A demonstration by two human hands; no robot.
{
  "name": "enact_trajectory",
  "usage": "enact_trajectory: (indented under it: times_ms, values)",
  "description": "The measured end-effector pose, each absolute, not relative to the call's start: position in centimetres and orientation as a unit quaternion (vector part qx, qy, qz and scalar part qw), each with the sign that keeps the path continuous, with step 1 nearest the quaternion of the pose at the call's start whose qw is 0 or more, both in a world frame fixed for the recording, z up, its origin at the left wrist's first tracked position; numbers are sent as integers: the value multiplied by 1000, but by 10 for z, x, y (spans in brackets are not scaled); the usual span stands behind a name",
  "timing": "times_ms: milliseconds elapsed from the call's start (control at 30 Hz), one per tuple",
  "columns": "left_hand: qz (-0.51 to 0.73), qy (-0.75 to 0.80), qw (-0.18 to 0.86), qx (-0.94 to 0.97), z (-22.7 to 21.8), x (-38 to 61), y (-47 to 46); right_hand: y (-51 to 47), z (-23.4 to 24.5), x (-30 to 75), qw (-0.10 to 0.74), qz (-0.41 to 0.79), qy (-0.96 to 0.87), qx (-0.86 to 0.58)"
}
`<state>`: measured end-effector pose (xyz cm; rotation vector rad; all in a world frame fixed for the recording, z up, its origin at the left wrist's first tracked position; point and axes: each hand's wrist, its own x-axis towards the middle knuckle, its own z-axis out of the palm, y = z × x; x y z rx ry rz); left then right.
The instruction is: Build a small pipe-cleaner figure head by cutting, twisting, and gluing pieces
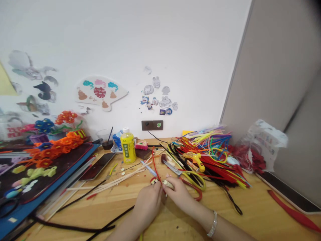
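Observation:
My left hand [147, 202] and my right hand [178, 194] meet at the middle of the wooden table [250, 214], fingers pinched together. Between the fingertips sits a small craft piece [155, 181] with red, yellow and black parts. A red pipe cleaner [154, 164] rises from it toward the back. My right hand also grips a pale stick-like piece [167, 183]. A silver bracelet [213, 223] is on my right wrist. Scissors [173, 167] lie just beyond my fingers.
A heap of coloured pipe cleaners [213, 157] fills the right. A yellow bottle [127, 146], a phone [99, 165], thin wooden sticks [117, 179] and a black board with pipe-cleaner flowers [50, 150] lie left. A plastic bag [258, 144] sits far right.

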<state>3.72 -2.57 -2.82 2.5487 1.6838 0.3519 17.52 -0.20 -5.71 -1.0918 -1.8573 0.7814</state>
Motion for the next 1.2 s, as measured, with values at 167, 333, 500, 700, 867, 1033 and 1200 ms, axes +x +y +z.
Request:
enact_trajectory:
  times_ms: [167,333,500,700,867,1033,1200]
  values:
    - [104,553,36,826,-25,38,-27,-3,-56,175,410,311,-739,-434]
    - [105,550,44,827,-23,39,-28,-4,-57,175,412,309,-740,-433]
    - [105,549,44,828,-24,39,-28,-3,-58,175,409,310,-738,-438]
    - [104,549,41,828,-23,39,-28,-3,-55,174,420,303,-737,-434]
    - [100,553,41,826,-21,40,-28,-3,-57,176,414,304,-740,-435]
    - [97,549,43,829,-19,40,-27,-1,-58,176,411,301,-741,-438]
    - [97,547,38,831,-20,38,-27,-1,-58,176,414,304,-739,-436]
